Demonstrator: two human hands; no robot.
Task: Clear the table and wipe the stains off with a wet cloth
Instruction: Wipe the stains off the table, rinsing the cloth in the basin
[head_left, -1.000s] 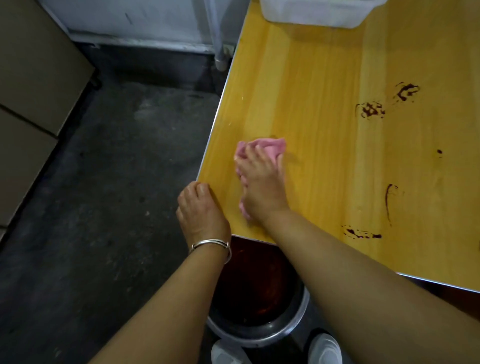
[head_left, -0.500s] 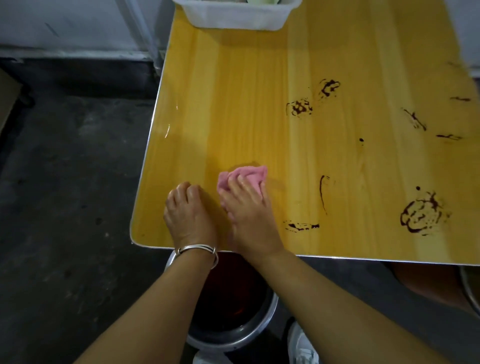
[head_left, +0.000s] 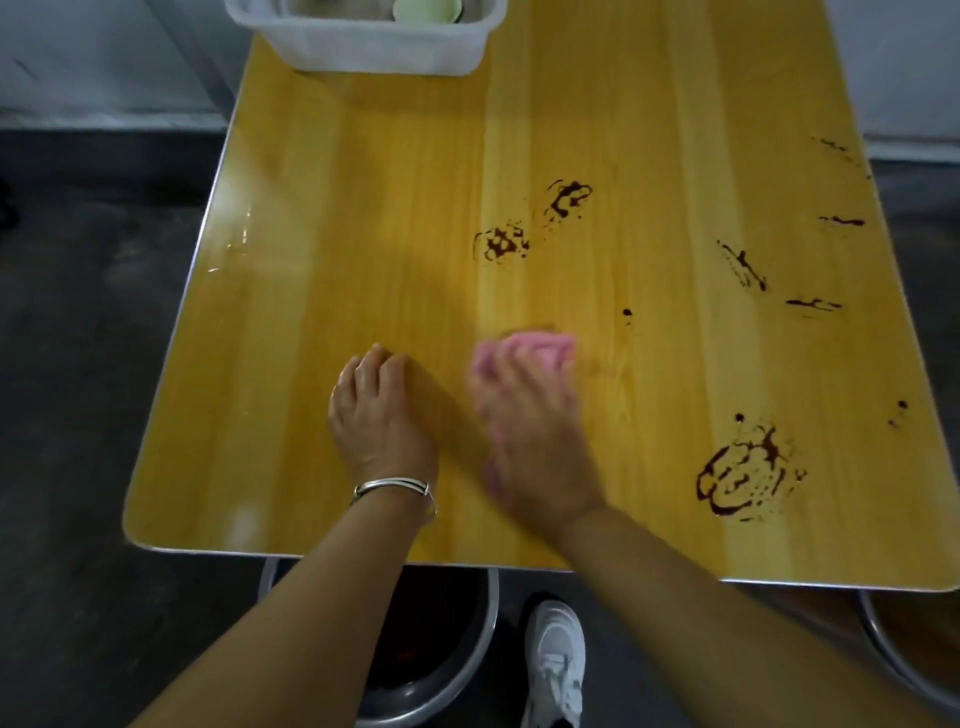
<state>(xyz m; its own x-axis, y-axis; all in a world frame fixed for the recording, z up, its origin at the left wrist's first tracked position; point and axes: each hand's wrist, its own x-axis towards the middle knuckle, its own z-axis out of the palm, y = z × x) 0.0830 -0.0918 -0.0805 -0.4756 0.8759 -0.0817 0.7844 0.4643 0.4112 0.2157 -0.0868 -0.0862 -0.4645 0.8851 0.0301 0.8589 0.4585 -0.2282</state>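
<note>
**Fingers press a pink cloth on the yellow desk**

Fingers (head_left: 511, 364) of the right hand (head_left: 535, 436) lie spread and flat on top of a pink cloth (head_left: 540, 351). They press the cloth down on the desk (head_left: 363, 218) and do not wrap around it. The hand looks blurry. The cloth sits near the front middle of the desk, and part of it peeks out past the fingertips.

The left hand (head_left: 382, 415) rests just beside it, to the left. Its fingers are curled under, touching the wood, and hold nothing. A silver bracelet (head_left: 392, 488) goes around that wrist.

Dark brown stains mark the right side of the desk. The biggest stain (head_left: 745, 470) is near the front edge, right of the cloth. Two stains (head_left: 535, 223) sit farther back in the middle. A white tub (head_left: 363, 44) stands at the far edge. Below the desk a white shoe (head_left: 553, 660) stands on the floor beside a round metal bin (head_left: 457, 675).
</note>
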